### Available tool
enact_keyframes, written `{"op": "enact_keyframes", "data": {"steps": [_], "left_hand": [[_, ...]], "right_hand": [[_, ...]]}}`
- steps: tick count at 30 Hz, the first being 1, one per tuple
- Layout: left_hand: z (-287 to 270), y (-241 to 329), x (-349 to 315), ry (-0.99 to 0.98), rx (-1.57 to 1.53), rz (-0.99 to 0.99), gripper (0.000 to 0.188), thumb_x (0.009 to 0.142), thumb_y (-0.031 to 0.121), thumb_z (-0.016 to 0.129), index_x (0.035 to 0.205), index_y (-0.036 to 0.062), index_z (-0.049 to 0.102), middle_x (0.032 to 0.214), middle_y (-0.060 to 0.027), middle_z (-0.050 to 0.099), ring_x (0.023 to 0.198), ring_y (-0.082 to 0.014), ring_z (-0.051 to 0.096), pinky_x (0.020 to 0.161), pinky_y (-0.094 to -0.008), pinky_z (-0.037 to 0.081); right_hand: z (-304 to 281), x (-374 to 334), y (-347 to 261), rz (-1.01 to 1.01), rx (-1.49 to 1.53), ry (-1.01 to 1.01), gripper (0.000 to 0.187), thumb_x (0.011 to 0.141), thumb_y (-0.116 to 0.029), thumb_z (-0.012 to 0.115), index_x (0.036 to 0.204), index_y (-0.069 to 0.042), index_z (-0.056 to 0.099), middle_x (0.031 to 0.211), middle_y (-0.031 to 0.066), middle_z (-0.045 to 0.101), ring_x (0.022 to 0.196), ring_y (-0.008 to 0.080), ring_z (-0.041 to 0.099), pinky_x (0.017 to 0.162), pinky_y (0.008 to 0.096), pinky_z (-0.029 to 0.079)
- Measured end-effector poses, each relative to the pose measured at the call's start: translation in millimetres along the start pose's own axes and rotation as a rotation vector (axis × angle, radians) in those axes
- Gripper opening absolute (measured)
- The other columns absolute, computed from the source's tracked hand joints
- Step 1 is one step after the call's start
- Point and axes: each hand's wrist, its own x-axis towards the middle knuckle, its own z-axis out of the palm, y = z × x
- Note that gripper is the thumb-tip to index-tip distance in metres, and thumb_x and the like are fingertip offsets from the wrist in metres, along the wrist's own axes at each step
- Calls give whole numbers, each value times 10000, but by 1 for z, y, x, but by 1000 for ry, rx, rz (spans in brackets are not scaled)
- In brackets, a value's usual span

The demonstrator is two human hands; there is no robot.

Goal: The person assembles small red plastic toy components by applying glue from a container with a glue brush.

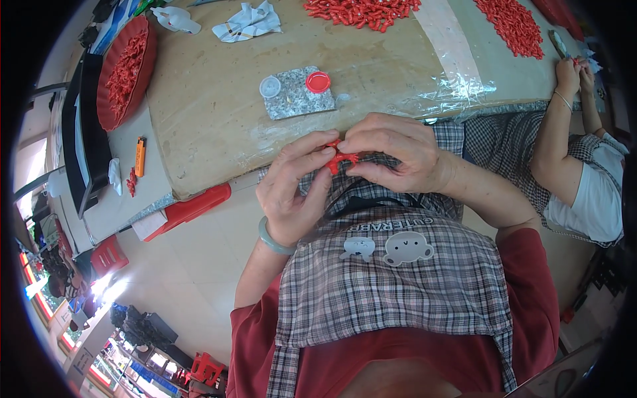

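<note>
A small red plastic piece, perhaps a little figure (340, 160), is held between my two hands just beyond the table's near edge. The fingertips and thumb of my left hand (289, 186) pinch its left side; a pale green bangle circles that wrist. On the other side my right hand (397, 151) grips it with thumb and fingers, covering much of its shape. Beyond them on the table lies a speckled grey stone slab (296, 107). It bears a small whitish round dish (270, 86) and a small round dish with red contents (318, 81).
Red pieces form a pile (363, 12) at the far edge and another pile (509, 26) to the right. A red tray (144, 73) of pieces stands left, near an orange lighter-like object (140, 156). A crumpled cloth (248, 23) lies far back. A co-worker's arm (563, 132) is at right.
</note>
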Motion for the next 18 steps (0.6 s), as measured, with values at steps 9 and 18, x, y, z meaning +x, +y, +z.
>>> {"op": "enact_keyframes", "data": {"steps": [9, 18], "left_hand": [[2, 5, 2, 5, 52, 54, 283, 763, -123, 708, 1012, -23, 618, 1103, -225, 675, 1011, -307, 689, 845, -350, 571], [2, 6, 3, -21, 148, 124, 276, 751, -129, 718, 980, -29, 601, 1078, -222, 679, 998, -316, 692, 827, -353, 582]], "right_hand": [[4, -3, -2, 114, 90, 1, 278, 736, -14, 770, 964, -31, 612, 841, 102, 646, 737, 257, 662, 622, 338, 535], [6, -4, 0, -37, -23, 41, 262, 712, 18, 768, 917, -30, 613, 838, 107, 641, 740, 261, 659, 627, 328, 541]]}}
